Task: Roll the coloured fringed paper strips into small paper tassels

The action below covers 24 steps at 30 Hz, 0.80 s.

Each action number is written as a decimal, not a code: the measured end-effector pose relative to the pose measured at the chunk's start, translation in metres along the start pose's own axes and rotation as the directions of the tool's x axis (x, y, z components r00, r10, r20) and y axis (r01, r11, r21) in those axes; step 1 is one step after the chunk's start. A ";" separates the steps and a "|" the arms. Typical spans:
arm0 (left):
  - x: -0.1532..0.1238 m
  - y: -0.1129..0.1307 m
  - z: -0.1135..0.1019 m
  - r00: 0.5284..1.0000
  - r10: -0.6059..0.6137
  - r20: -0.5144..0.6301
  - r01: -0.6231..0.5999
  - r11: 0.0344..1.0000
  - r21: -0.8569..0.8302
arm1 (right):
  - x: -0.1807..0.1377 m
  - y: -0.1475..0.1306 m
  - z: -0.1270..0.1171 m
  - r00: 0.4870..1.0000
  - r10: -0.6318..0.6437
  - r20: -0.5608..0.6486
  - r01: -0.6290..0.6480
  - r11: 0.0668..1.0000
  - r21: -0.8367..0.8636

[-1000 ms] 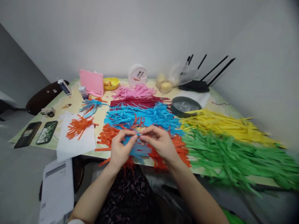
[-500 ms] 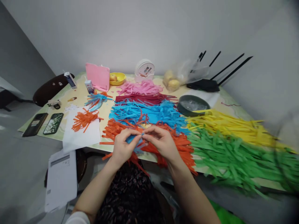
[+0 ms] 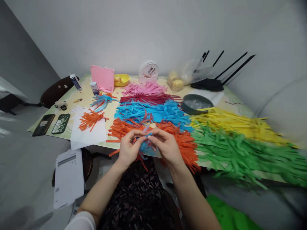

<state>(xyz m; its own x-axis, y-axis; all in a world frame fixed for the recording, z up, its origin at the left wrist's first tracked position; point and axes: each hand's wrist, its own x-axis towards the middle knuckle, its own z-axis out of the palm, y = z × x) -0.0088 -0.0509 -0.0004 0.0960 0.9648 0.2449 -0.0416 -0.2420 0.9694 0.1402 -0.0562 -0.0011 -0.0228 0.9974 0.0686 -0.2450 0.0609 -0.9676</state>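
My left hand (image 3: 129, 148) and my right hand (image 3: 165, 145) meet over the table's near edge, fingertips pinched together on a small bunch of blue paper strips (image 3: 145, 145). Loose ends of the bunch hang down between my palms. Under and behind my hands lies a heap of orange strips (image 3: 184, 143), and beyond it a heap of blue strips (image 3: 153, 113). Dark red strips (image 3: 146, 98) and pink strips (image 3: 144, 88) lie further back.
Green strips (image 3: 240, 153) and yellow strips (image 3: 240, 124) cover the table's right side. A dark bowl (image 3: 196, 103), white sheet with an orange bundle (image 3: 91, 118), two phones (image 3: 51, 123), a pink stand (image 3: 102, 77), yellow dish (image 3: 122, 80) and bagged fruit (image 3: 177, 83) sit around. A paper (image 3: 68, 179) lies lower left.
My hands stay pinched on the blue bunch and have worked it slightly closer together. The view has swung a little, so the table appears shifted to the right and up.
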 end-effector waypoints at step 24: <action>0.007 -0.015 -0.024 0.992 -0.118 0.035 0.116 0.991 0.062 | 0.010 0.007 0.026 0.898 -0.403 -0.178 0.317 0.872 -0.373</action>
<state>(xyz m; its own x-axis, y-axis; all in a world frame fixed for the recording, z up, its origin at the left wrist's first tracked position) -0.0318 -0.0382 -0.0139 0.1349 0.9824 0.1292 0.0317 -0.1346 0.9904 0.1130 -0.0464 -0.0005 0.2507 0.8780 0.4078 0.1405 0.3838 -0.9127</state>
